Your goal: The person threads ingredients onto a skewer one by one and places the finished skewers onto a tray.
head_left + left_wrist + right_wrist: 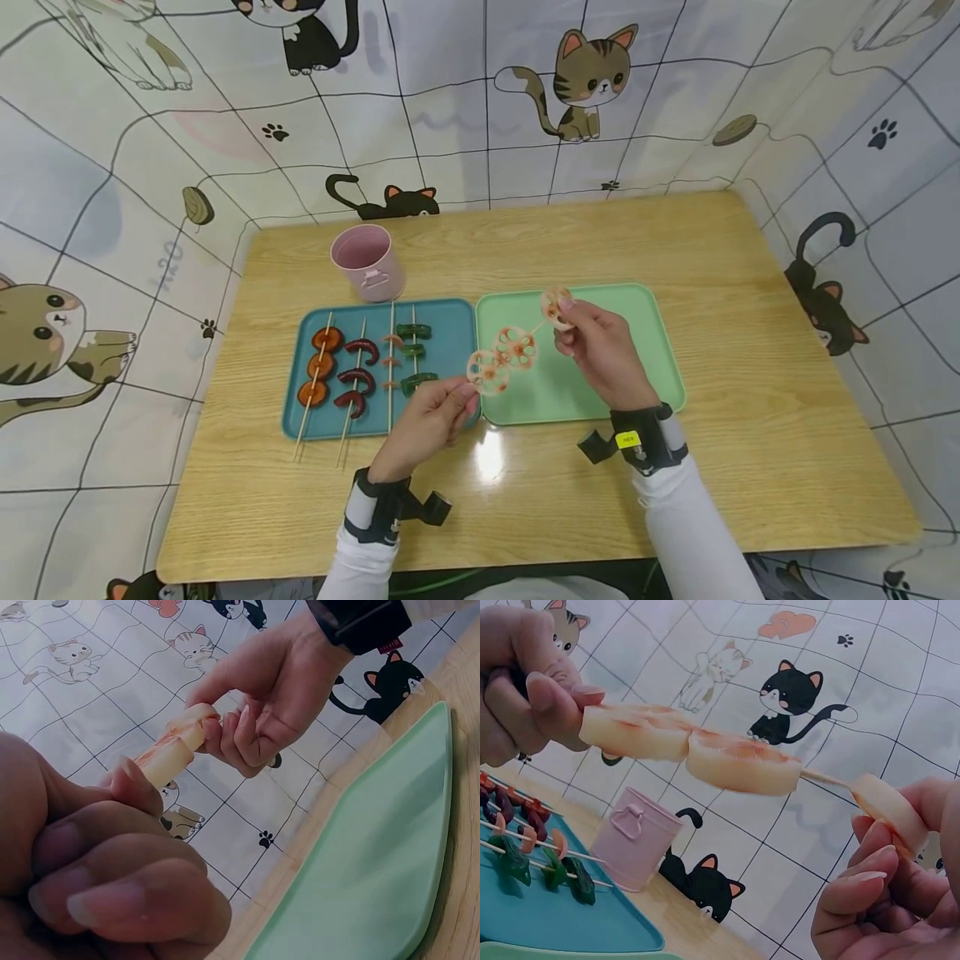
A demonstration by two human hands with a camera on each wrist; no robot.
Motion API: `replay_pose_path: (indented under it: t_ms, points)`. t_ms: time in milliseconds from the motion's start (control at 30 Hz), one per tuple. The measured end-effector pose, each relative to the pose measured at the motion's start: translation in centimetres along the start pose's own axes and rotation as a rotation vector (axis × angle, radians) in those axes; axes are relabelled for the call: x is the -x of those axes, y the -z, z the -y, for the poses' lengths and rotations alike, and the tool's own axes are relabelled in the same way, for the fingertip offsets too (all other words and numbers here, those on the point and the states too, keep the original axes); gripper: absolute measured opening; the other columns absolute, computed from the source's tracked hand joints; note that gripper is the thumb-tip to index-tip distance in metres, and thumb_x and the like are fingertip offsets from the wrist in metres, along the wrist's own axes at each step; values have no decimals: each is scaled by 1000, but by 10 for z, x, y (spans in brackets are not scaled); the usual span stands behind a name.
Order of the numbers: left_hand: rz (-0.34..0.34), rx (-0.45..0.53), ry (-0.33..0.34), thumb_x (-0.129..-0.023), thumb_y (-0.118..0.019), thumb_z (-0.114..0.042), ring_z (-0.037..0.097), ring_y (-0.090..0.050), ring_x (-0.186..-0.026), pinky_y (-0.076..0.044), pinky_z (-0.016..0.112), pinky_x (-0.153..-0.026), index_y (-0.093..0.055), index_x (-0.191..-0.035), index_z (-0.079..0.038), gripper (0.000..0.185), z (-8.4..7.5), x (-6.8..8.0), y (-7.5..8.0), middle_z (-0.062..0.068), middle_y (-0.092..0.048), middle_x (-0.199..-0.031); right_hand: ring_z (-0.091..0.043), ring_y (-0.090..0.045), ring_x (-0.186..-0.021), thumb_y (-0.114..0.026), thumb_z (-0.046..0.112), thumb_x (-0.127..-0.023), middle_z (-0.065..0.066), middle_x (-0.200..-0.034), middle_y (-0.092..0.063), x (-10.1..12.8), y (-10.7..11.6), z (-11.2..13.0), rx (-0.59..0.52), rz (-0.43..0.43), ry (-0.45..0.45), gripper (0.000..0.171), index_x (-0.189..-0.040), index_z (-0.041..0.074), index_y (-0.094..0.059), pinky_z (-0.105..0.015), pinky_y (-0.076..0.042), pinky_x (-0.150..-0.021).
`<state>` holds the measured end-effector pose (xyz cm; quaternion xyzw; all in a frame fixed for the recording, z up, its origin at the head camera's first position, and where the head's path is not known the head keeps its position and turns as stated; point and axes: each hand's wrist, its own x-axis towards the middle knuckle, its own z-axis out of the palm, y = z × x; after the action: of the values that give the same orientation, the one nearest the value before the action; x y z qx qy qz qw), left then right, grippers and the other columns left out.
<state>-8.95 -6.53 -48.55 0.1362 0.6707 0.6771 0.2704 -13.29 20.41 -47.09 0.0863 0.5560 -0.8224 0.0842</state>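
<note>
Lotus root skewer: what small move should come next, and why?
Probably slide the third slice along the stick toward the other two. The right hand pinches it near the tip, apart from them, while the left hand holds the other end.

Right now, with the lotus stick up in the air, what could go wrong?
1. The right hand pinches only the end lotus slice; it might slip off the thin skewer.
2. The skewer, held by the left hand, hangs partly past the green tray, so a dropped slice could land on the table.
</note>
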Motion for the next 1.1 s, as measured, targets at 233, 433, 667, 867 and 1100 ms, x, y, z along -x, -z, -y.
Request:
replay_pose_path:
  t_ms: [233, 433, 667, 867, 1100]
  points:
    - [7, 22, -20, -112, -41, -29, 8, -26, -44, -24, 23, -43, -54, -87, 3, 43, 1, 2, 1, -1, -31, -58, -9, -51, -70, -69, 34, -99, 2, -85, -60, -1, -1, -2, 28, -24, 16, 26, -102, 9, -72, -19, -43, -60]
    - [9, 21, -11, -112, -41, -29, 8, -27, -44, -24, 23, -43, -54, -87, 3, 43, 1, 2, 2, -1, -31, -58, -11, -52, -72, -70, 35, -98, 4, -90, -67, 0, -3, -2, 98, -30, 26, 28, -106, 8, -73, -21, -44, -62]
    - [-4, 22, -14, -112, -41, -29, 8, -27, -43, -24, 23, -43, -54, -87, 3, 43, 0, 2, 1, -1, -31, -57, -12, -51, -71, -69, 35, -99, 3, -85, -62, 3, -6, -4, 270, -20, 82, 37, -105, -1, -70, -24, -46, -65]
    - [-38, -19, -11, -112, -43, -24, 7, -29, -42, -27, 22, -44, -56, -86, 2, 39, 2, 1, -2, -2, -33, -56, -14, -49, -63, -65, 32, -102, 2, -78, -60, 4, -8, -4, 355, 27, 155, 33, -95, 1, -69, -26, -45, -58]
    - [-122, -114, -29, -110, -46, -14, 5, -29, -40, -24, 21, -43, -59, -78, -1, 37, 0, 0, -4, -2, -33, -51, -17, -48, -58, -62, 24, -104, 0, -74, -58, 5, -2, 2, 440, 163, 211, 29, -90, -1, -65, -28, -43, -56]
